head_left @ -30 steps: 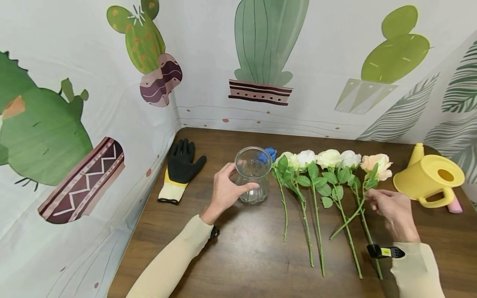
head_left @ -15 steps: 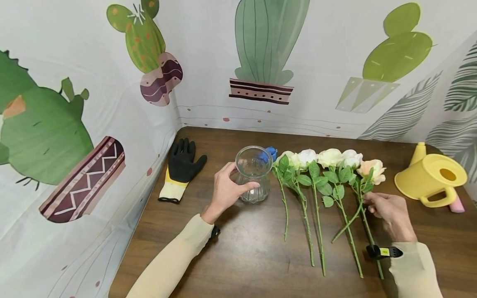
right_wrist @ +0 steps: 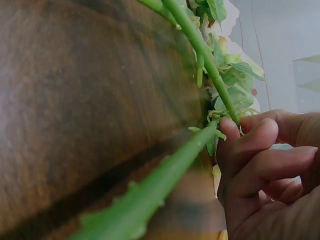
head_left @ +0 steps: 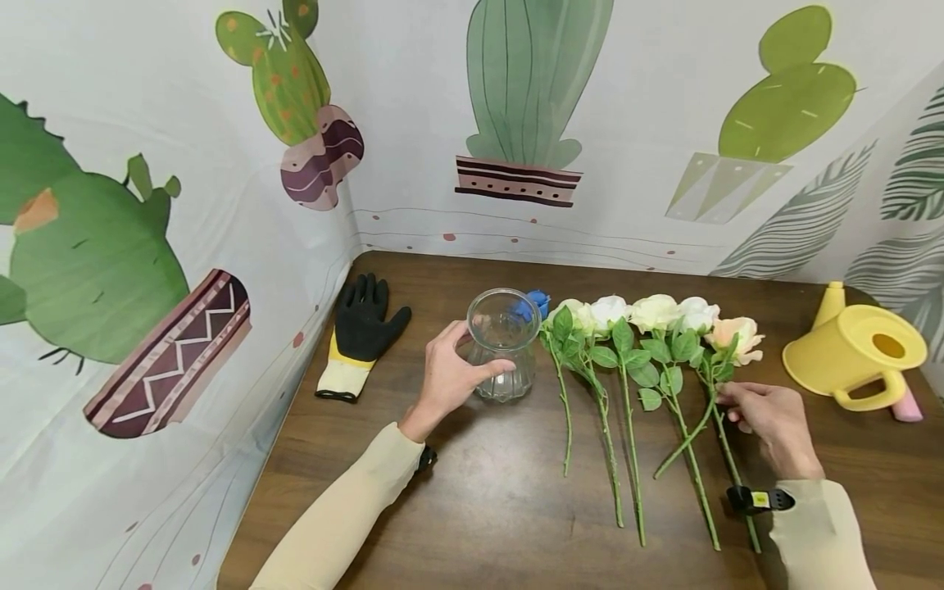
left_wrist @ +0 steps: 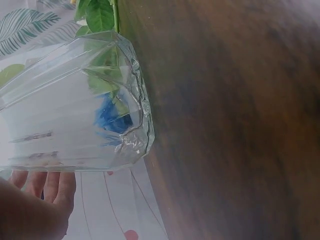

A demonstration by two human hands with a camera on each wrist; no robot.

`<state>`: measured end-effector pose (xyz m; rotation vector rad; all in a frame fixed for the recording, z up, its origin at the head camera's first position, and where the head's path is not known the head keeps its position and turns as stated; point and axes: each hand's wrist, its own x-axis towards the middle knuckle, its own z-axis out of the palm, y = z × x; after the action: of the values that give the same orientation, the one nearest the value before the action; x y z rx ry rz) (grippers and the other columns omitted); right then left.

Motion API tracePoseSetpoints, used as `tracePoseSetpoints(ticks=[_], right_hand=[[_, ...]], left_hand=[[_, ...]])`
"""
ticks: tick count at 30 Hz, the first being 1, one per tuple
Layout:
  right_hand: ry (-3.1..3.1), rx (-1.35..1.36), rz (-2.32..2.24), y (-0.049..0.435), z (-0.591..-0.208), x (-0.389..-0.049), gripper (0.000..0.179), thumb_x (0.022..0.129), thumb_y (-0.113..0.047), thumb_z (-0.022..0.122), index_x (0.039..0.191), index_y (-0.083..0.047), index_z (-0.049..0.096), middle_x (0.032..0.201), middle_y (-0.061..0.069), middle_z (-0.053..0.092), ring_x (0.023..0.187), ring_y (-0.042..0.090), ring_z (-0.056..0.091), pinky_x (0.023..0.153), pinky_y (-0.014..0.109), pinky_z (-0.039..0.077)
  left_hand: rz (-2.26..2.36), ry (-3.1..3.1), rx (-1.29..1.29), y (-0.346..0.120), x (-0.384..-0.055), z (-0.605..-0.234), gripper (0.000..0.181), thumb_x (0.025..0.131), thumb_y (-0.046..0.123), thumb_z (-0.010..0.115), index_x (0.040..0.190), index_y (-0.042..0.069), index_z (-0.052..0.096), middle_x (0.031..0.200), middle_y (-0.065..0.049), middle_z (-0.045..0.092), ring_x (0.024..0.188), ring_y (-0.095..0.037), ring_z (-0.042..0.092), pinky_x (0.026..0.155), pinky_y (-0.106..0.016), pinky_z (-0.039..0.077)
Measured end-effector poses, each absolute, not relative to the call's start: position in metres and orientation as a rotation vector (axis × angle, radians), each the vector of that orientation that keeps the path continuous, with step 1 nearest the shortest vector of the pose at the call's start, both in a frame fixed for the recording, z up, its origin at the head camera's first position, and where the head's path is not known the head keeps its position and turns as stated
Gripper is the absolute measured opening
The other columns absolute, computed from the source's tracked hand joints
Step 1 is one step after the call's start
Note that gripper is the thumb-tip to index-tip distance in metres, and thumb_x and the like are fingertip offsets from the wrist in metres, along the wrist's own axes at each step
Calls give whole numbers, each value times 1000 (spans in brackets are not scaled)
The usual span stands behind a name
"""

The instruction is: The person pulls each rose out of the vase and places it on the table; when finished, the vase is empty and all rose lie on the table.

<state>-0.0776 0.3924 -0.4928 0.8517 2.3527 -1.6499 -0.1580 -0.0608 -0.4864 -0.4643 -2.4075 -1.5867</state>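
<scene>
My left hand grips the side of a clear glass vase, its thumb across the front. Ribbed glass of the vase fills much of the left wrist view, with a blue flower showing through. At the right end of a row of roses, my right hand pinches a green stem just below a peach rose. One slanting stem crosses the longer stems there. In the right wrist view, two stems meet at the fingertips.
Several white and cream roses lie side by side, stems toward me. A yellow watering can stands at the right, a pink object partly behind it. On the left lies a black-and-yellow work glove. A cactus-print cloth hangs behind the table.
The peach rose has shifted slightly left and down with my right hand, which keeps its pinch on the stem. My left hand and the vase stay put.
</scene>
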Motion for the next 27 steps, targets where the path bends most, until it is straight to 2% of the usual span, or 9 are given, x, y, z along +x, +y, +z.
tracePoseSetpoints(ticks=[8,15,18,23,27], right_hand=[[2432,928,-1588,390,-489,-75,33,107,-21,61,79,-30,76,62,-25,70,55,-1,58,51,20,48],[2499,1076,-1560,385,-479,-74,42,106,-24,62,67,-40,71,57,-24,66,53,3,55,50,24,44],[2507,1078,-1588,379,-475,-73,42,106,-25,63,68,-42,70,58,-25,66,52,2,55,51,23,43],[2540,1070,-1625,367,-468,-71,38,105,-25,65,71,-39,74,56,-21,66,51,3,55,50,23,42],[2568,1033,-1660,356,-464,-71,37,105,-23,66,73,-38,76,59,-23,68,50,3,55,49,22,43]], left_hand=[[-1567,-2418,-476,-61,-158,-486,69,73,25,104,133,8,75,124,-17,78,118,-30,77,102,-51,64],[-1566,-2415,-483,-61,-159,-485,70,72,25,104,133,6,74,124,-16,78,118,-29,77,103,-50,64],[-1567,-2409,-484,-61,-159,-485,70,72,24,104,132,6,75,123,-17,78,117,-29,77,103,-51,64],[-1568,-2401,-492,-61,-159,-486,70,72,26,104,132,7,75,123,-16,78,117,-29,77,102,-51,64],[-1569,-2401,-498,-62,-159,-486,70,72,27,104,132,6,75,122,-16,78,117,-30,77,102,-51,64]])
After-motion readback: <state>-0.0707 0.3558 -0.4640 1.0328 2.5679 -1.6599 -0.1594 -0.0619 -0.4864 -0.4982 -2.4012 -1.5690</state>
